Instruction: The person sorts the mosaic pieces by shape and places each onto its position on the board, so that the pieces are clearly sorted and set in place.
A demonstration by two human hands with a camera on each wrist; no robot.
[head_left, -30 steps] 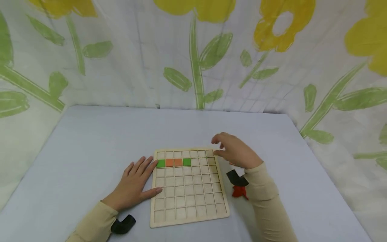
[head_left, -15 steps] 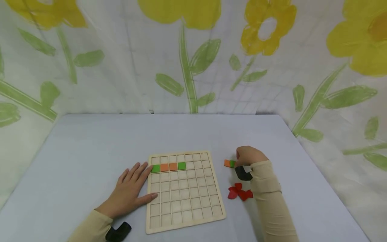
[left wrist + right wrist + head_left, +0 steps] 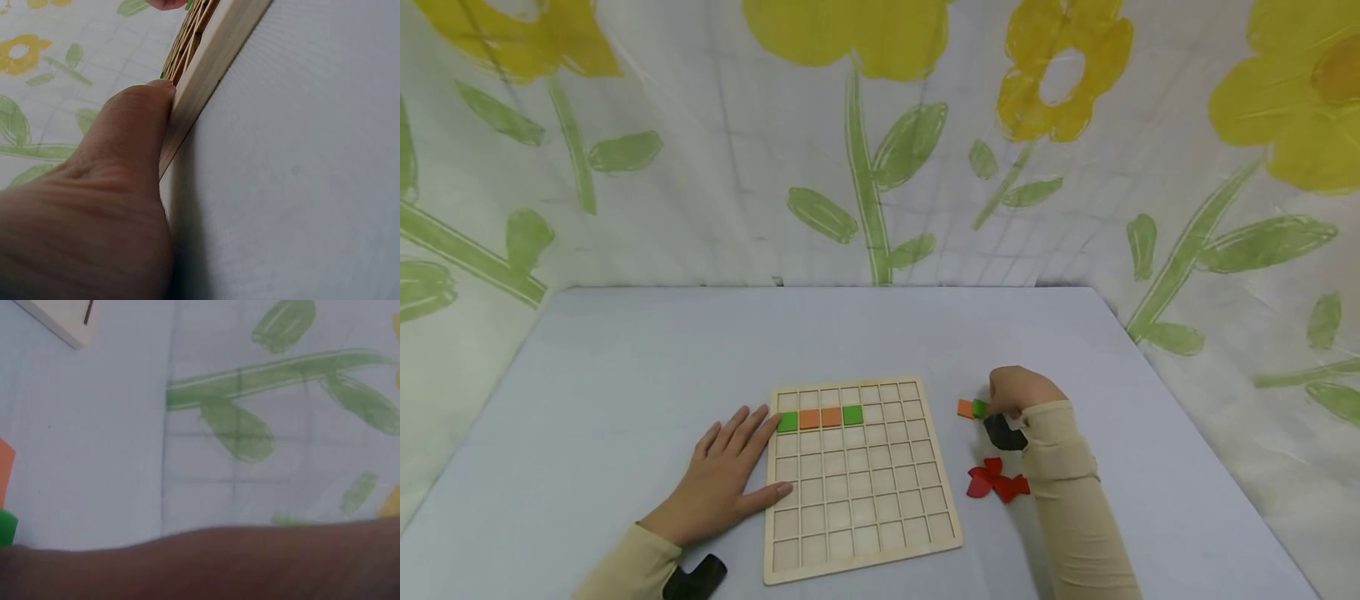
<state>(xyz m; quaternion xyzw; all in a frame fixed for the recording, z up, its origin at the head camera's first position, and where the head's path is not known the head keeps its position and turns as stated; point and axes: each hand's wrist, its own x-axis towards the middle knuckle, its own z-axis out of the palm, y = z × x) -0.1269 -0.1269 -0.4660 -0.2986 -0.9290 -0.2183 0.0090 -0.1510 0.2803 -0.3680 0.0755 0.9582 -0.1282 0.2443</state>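
Note:
My left hand [image 3: 718,477] lies flat with fingers spread against the left edge of a wooden grid board [image 3: 865,557]. Its thumb [image 3: 134,119] rests on the board's rim, seen close in the left wrist view. In the board's second row sit a green tile [image 3: 787,422], two orange tiles [image 3: 820,417] and another green tile [image 3: 853,414]. Right of the board, my right hand [image 3: 1024,390] reaches down with curled fingers beside a loose green tile [image 3: 980,408] that adjoins an orange tile [image 3: 966,408]. Its fingertips are hidden, so I cannot tell whether they pinch a tile.
Several red pieces [image 3: 996,479] lie in a small cluster right of the board, near my right sleeve [image 3: 1067,492]. Black wrist-worn devices sit at both wrists. Behind the table's far edge hangs a flower-printed cloth [image 3: 722,183].
My right hand has moved from above the board's upper right corner, right and down to the loose tiles, and stays there. My left hand stays at the board's edge; the head view has shifted slightly.

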